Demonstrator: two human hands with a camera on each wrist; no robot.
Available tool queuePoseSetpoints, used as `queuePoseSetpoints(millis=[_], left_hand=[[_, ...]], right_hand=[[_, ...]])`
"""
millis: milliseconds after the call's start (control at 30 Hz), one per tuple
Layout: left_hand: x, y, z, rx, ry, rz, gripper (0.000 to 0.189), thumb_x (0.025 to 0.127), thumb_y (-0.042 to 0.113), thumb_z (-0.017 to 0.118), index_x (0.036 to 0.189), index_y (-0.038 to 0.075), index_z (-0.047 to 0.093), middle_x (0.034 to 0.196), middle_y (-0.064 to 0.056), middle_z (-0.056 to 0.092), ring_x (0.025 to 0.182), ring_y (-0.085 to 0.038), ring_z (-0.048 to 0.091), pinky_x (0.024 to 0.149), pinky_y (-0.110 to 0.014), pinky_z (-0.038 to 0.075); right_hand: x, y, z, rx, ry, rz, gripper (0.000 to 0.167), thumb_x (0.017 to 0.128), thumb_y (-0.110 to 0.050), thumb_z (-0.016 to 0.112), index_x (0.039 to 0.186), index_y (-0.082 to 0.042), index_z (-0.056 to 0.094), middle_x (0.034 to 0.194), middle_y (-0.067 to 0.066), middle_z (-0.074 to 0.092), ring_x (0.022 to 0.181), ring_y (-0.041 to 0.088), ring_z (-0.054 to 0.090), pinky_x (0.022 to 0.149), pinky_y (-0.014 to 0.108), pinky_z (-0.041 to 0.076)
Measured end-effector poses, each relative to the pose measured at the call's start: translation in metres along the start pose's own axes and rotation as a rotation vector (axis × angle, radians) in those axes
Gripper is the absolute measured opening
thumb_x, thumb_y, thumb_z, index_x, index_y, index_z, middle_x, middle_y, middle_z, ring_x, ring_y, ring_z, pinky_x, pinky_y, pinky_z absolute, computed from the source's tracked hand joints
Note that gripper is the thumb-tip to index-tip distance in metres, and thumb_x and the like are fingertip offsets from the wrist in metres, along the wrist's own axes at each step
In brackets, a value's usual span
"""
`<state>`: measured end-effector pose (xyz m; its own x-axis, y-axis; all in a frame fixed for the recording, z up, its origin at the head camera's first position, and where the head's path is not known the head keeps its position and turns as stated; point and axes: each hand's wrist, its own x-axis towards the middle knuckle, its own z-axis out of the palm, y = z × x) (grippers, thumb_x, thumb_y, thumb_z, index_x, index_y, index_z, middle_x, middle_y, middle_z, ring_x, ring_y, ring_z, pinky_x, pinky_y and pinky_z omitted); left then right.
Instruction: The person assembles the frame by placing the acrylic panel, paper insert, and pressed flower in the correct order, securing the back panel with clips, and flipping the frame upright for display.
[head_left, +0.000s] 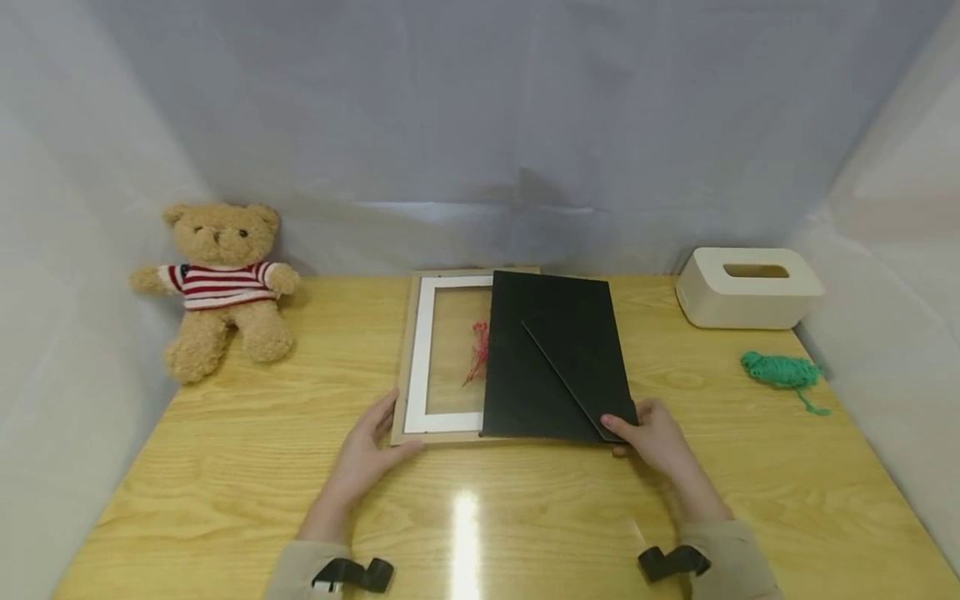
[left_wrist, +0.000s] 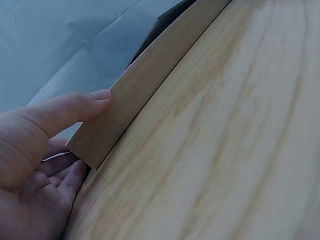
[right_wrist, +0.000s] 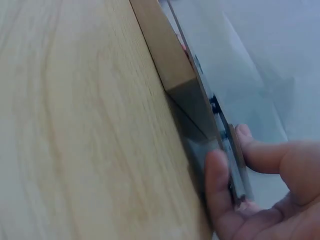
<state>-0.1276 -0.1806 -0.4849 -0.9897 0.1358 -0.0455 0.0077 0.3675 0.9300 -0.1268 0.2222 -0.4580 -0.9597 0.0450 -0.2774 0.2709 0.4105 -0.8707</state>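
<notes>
A light wood picture frame (head_left: 409,367) lies on the table, with a white mat (head_left: 422,350) and a sprig of small red flowers (head_left: 477,350) inside its border. The black backing board (head_left: 517,383) lies slanted across its right part, overhanging the frame's right side. A diagonal edge of a stand flap (head_left: 592,375) crosses the board. My left hand (head_left: 363,458) holds the frame's near left corner, thumb against the front edge and fingers along the left side. My right hand (head_left: 658,442) pinches the board's near right corner, thumb on top and fingers underneath; its right wrist view shows the board above the frame's edge.
At the left a teddy bear (head_left: 225,283) in a striped sweater sits against the white cloth backdrop. A white tissue box (head_left: 750,300) stands at the back right, with a skein of green yarn (head_left: 782,370) in front of it.
</notes>
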Motion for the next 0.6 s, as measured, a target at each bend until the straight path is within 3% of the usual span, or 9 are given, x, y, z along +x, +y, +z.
queuePoseSetpoints(millis=[133, 367, 600], left_hand=[[-0.001, 0.000, 0.000, 0.006, 0.003, 0.000, 0.091, 0.077, 0.019, 0.081, 0.150, 0.004, 0.027, 0.153, -0.021, 0.023, 0.134, -0.038, 0.033, 0.109, -0.040, 0.030], [-0.002, 0.001, 0.000, 0.002, 0.005, 0.011, 0.091, 0.078, 0.018, 0.081, 0.149, 0.003, 0.027, 0.152, -0.021, 0.024, 0.134, -0.038, 0.033, 0.109, -0.041, 0.030], [0.000, -0.001, 0.000, -0.022, 0.003, 0.014, 0.091, 0.077, 0.018, 0.081, 0.149, 0.004, 0.028, 0.152, -0.020, 0.026, 0.134, -0.038, 0.034, 0.109, -0.041, 0.029]], right_hand=[[0.007, 0.008, 0.000, 0.230, -0.076, 0.003, 0.065, 0.092, -0.001, 0.061, 0.137, 0.018, 0.017, 0.116, 0.041, 0.050, 0.073, 0.020, 0.068, 0.065, 0.032, 0.058], [0.012, 0.014, -0.014, 0.453, -0.265, -0.001, 0.044, 0.098, 0.001, 0.047, 0.133, 0.020, 0.027, 0.102, 0.010, 0.064, 0.089, 0.019, 0.066, 0.075, 0.034, 0.057], [0.009, 0.015, -0.021, 0.564, -0.284, -0.013, 0.030, 0.099, -0.002, 0.049, 0.124, 0.011, 0.040, 0.094, 0.005, 0.067, 0.083, 0.021, 0.068, 0.072, 0.033, 0.058]])
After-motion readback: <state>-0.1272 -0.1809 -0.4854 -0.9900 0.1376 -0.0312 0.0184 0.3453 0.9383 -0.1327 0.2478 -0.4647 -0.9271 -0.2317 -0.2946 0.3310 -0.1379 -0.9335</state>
